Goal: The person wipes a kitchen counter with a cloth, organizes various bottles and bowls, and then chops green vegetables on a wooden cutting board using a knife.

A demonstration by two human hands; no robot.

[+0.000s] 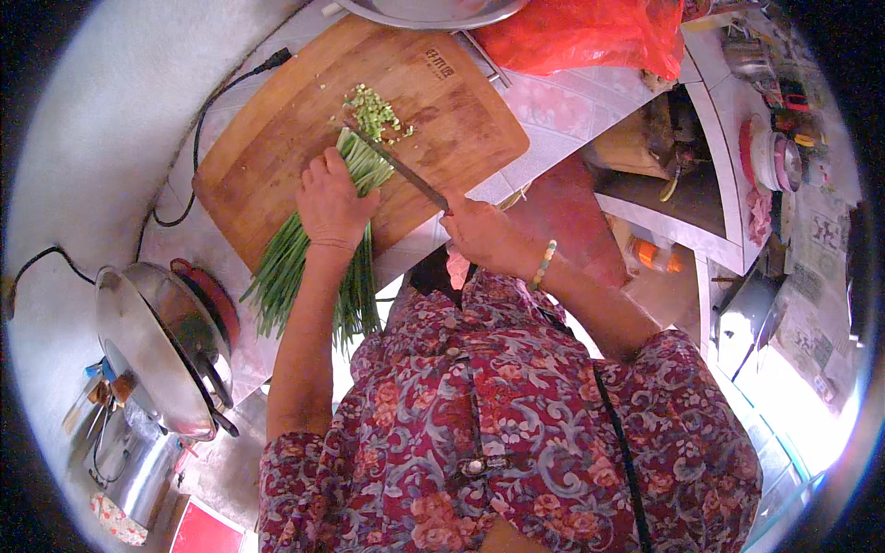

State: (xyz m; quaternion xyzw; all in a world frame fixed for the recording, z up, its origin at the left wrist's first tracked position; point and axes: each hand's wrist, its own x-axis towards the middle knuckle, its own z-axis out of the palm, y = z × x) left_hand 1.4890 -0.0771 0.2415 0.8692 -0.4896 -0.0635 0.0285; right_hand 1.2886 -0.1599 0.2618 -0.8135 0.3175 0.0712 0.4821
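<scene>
A wooden cutting board [276, 159] lies on the tiled counter. My left hand [333, 200] presses around a thick bunch of green garlic chives [297, 266], whose long leaves hang over the board's near edge. In my right hand [484, 228] is the handle of a kitchen knife [408, 173]. Its dark narrow blade slants across the pale cut ends of the bunch, close to my left fingertips. Small chopped pieces [372, 110] form a loose heap just beyond the blade. My right palm hides most of the knife handle.
A metal basin [442, 8] and a red plastic bag [588, 34] stand behind the board. A black power cord [199, 138] runs along the wall at left. Steel pans [152, 345] lean at the lower left. Open shelves [664, 173] are at right.
</scene>
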